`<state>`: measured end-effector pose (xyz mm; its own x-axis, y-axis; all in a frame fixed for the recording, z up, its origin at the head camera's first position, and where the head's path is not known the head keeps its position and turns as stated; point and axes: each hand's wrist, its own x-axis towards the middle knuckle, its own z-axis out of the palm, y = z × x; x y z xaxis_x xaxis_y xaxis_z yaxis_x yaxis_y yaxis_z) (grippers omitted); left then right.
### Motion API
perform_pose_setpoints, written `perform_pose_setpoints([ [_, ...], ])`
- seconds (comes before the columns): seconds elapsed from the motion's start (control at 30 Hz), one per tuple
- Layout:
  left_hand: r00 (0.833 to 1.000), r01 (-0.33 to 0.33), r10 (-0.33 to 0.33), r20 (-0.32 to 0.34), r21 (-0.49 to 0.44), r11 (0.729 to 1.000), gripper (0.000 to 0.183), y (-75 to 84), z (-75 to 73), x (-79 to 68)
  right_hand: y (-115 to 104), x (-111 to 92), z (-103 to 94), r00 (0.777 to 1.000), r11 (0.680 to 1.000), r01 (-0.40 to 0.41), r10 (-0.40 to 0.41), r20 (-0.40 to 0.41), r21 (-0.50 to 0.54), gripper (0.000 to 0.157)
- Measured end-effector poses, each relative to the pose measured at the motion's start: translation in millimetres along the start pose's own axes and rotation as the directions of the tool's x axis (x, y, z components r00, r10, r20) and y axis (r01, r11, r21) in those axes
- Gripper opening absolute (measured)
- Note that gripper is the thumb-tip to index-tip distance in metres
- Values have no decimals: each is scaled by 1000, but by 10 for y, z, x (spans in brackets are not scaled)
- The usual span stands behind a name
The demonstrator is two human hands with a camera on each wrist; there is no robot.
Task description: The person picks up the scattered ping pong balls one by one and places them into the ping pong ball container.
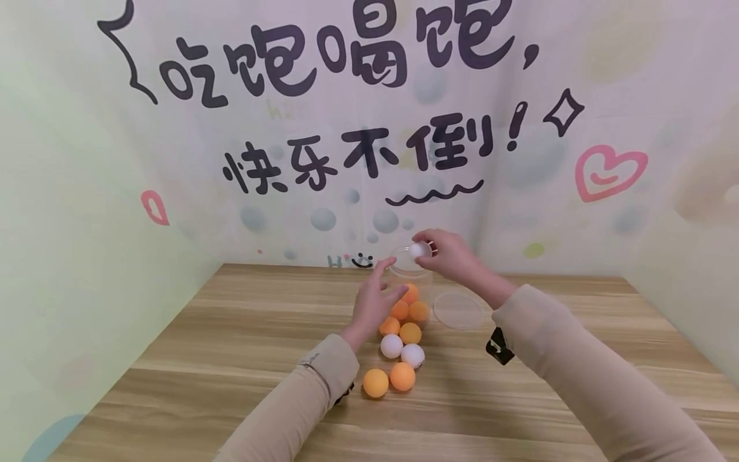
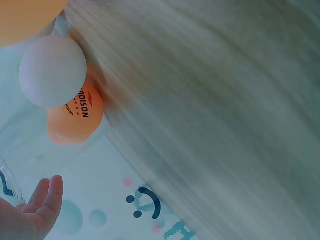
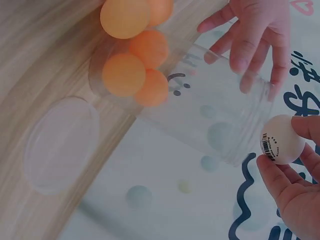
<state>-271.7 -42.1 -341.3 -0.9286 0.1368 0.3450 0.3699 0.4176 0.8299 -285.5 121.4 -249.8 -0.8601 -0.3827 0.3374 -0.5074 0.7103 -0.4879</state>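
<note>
In the head view a clear plastic jar (image 1: 426,277) stands upright near the back of the table, with orange ping-pong balls (image 3: 124,75) at its bottom. My right hand (image 1: 453,258) pinches a white ping-pong ball (image 3: 282,141) between thumb and fingers, right at the jar's mouth. Dark print shows on this ball in the right wrist view. On the jar's left side is my left hand (image 1: 372,301), its fingers spread and loosely bent by the rim, holding no ball. Part of the jar hides behind that hand in the head view.
A round clear lid (image 1: 458,312) lies flat to the right of the jar. Several loose balls sit in front of it, among them a white ball (image 1: 391,346) and an orange ball (image 1: 376,383). Behind the wooden table (image 1: 231,333) hangs a printed cloth (image 1: 323,128).
</note>
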Motion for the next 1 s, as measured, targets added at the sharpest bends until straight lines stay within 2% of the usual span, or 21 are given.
perform_pose_setpoints([
  [0.13, 1000, -7, 7, 0, -7, 1000, 55, -7, 1, 3, 52, -10, 65, 999, 999, -33, 33, 0, 26, 33],
  [0.4, 1000, -12, 12, -15, 9, 1000, 55, -27, 10, 15, 88, -34, 128, 1000, 998, -30, 30, -6, 58, 33],
  [0.7, 1000, -3, 3, -9, 19, 1000, 56, -11, -1, 18, 96, -51, 148, 999, 998, -35, 35, 5, 49, 34],
  [1.0, 1000, -11, 11, 0, 19, 1000, 56, -27, 12, 36, 97, -145, 171, 999, 989, 1, 6, -46, 149, 37],
])
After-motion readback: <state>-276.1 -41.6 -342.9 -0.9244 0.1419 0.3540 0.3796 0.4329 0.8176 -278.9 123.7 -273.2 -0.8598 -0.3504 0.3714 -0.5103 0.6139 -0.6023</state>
